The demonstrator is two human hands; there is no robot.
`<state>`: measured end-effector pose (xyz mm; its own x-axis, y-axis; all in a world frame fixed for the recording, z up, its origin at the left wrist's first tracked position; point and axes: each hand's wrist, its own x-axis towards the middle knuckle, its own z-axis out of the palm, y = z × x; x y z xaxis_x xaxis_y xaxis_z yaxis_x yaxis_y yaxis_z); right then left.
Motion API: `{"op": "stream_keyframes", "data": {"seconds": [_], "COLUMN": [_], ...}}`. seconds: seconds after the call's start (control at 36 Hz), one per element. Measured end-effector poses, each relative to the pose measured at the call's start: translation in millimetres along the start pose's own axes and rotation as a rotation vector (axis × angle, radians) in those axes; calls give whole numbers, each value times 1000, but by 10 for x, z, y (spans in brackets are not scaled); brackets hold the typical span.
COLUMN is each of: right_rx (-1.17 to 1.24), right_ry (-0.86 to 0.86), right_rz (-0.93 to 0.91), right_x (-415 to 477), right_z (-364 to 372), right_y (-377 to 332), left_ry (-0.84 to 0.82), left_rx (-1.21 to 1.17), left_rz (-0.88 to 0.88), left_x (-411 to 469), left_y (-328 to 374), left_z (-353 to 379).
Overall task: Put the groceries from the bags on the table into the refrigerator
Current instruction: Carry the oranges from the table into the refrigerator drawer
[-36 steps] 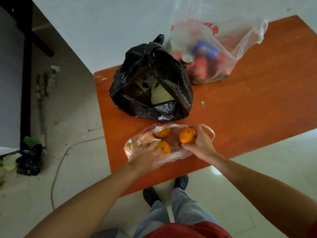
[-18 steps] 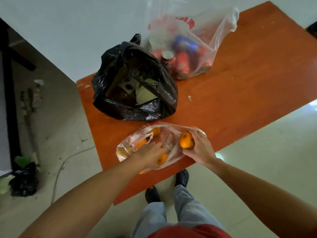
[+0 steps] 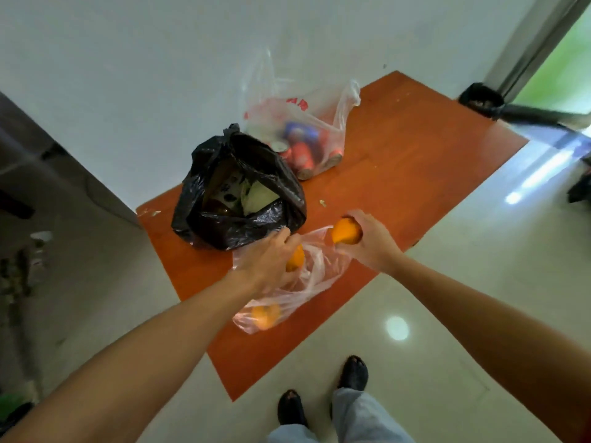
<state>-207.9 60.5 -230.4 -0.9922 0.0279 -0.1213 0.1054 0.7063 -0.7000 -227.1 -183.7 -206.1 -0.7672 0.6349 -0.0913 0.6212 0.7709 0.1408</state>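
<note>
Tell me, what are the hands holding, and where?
The right hand wraps around an orange. The left hand grips another orange, mostly hidden.

Head view, steeply downward, close over table [image 3: 415,174], floor beyond

Bin bag [image 3: 238,193] behind fruit bag [image 3: 297,282], on table [image 3: 415,161]

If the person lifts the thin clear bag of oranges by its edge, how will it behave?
The clear bag looks floppy: its film is crumpled and collapsed, so it would probably sag. The orange low inside may roll to the bottom and swing. Near the table edge, it could slip off.
</note>
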Motion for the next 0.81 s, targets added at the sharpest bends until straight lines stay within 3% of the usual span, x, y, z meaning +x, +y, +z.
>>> {"op": "stream_keyframes", "data": {"seconds": [0.17,0.31,0.81], "right_rx": [-287,-413,-514], "right_ry": [131,208,539], "right_rz": [-20,18,454], "right_x": [-388,-929,-3426], "right_z": [-755,-1502,-3838], "right_y": [126,578,2924], "left_ry": [82,92,47], "left_rx": [89,160,122], "left_rz": [146,300,811], "left_x": [324,749,2194], "left_y": [436,1191,5313], "left_z": [-484,-703,-376]}}
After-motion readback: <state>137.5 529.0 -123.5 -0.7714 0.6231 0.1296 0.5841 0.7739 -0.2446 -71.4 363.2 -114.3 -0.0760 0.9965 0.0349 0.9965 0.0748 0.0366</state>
